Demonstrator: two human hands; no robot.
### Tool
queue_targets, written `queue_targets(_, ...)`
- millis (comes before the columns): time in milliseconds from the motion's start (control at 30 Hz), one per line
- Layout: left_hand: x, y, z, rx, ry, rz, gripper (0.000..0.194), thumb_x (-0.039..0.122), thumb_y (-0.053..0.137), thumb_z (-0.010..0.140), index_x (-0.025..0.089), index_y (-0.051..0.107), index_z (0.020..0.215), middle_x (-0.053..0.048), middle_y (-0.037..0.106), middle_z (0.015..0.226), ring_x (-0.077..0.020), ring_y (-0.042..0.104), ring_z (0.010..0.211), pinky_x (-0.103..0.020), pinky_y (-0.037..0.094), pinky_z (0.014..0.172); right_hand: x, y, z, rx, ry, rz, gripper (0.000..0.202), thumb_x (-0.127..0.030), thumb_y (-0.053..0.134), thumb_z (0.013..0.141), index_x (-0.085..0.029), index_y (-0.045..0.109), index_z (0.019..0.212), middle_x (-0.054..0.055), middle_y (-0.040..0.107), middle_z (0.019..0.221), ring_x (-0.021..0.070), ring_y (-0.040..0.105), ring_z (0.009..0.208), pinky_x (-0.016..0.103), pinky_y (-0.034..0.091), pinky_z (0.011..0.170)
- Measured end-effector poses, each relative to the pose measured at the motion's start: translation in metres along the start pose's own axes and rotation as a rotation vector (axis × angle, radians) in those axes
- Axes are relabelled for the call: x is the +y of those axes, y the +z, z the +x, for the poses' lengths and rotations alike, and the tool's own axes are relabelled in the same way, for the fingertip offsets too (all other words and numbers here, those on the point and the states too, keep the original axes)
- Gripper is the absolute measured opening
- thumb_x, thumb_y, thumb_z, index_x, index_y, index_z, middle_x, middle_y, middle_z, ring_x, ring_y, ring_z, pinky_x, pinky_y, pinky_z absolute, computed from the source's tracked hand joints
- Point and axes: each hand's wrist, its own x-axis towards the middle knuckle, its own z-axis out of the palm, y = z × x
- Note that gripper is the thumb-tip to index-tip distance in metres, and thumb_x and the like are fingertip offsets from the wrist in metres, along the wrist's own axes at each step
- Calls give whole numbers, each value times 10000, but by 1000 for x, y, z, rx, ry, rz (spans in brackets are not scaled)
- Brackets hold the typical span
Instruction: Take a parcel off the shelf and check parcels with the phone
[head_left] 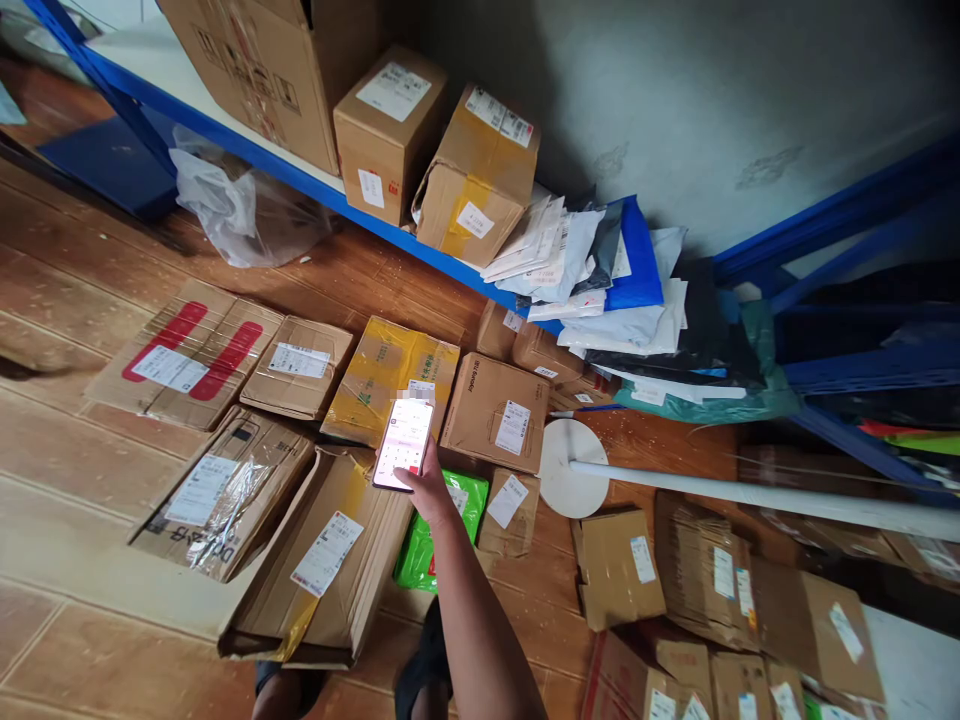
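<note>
the right hand (424,488) is wrapped around a slim, dark-edged smartphone with a bright white-and-pink screen (405,430), its thumb over the lower part of the screen, where a keypad seems to show. the left hand is out of view, so its state cannot be told. the phone hovers above the brown wooden floor (52,460), out from the front edge of the blue-framed white shelf (277,175). from this angle it overlaps the flat cardboard box banded with yellow tape (375,370) and the long brown carton with a yellow tape strip (300,560), with the glossy green plastic parcel (414,555) partly behind the forearm.

to work the screen well one-handed, the grip should probably sit low and firm, the fingers bracing the back while the thumb taps lightly; a hard press near the bottom corner could tip the phone. angling the screen squarely to the eyes would help, as would drawing the forearm aside to uncover the green parcel's label.
</note>
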Motion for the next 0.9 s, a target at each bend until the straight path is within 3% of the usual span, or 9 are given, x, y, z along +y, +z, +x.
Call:
queue_targets(133, 0, -1, 4, -52, -18, -19, 403, 343, 568, 797, 360, 682, 1183, 86, 662, 1264, -354, 560, 1205, -397, 555, 817, 1, 0, 2, -17, 33, 39, 606, -205, 529, 618, -301, 470, 1214, 7, 690, 1228, 273, 627, 1188, 504, 524, 969)
queue_targets(233, 0, 2, 3, -50, -24, -36, 403, 353, 579, 801, 419, 668, 1188, 119, 646, 1282, -377, 538, 1222, -436, 554, 831, 2, 0, 2, -34, 38, 56, 587, -230, 506, 627, -310, 469, 1207, 6, 694, 1217, 284, 659, 1137, 520, 551, 917)
queue_targets(467, -11, -9, 10, -51, -55, 65, 423, 357, 540, 830, 428, 628, 1238, 138, 636, 1287, -357, 573, 1189, -438, 559, 808, 3, -2, -2, -71, 13, 8, 765, -177, 769, 561, -289, 422, 1234, 42, 670, 1243, 278, 675, 1106, 502, 482, 1039)
queue_targets(667, -11, 0, 8, 2, 18, 80, 655, 248, 736, 656, 467, 594, 1257, 126, 678, 1219, -355, 597, 1175, -429, 584, 833, 6, -3, -1, -59, -1, -18, 848, -200, 854, 543, -296, 397, 1251, 56, 627, 1304, 276, 675, 1110, 517, 472, 1055)
queue_targets(800, -12, -1, 8, -33, -12, 32, 494, 320, 608, 786, 472, 595, 1255, 140, 673, 1222, -341, 584, 1190, -453, 572, 819, 7, -2, -1, -58, -10, -21, 884, -185, 846, 555, -297, 359, 1285, 56, 658, 1254, 283, 697, 1070, 519, 497, 1028)
queue_targets(900, -13, -7, 11, -41, -12, 20, 487, 340, 592, 789, 474, 594, 1257, 144, 653, 1259, -357, 563, 1209, -453, 573, 797, 7, -3, -1, -49, -13, -25, 919, -164, 842, 553, -299, 328, 1303, 48, 683, 1205, 282, 705, 1054, 518, 495, 1028)
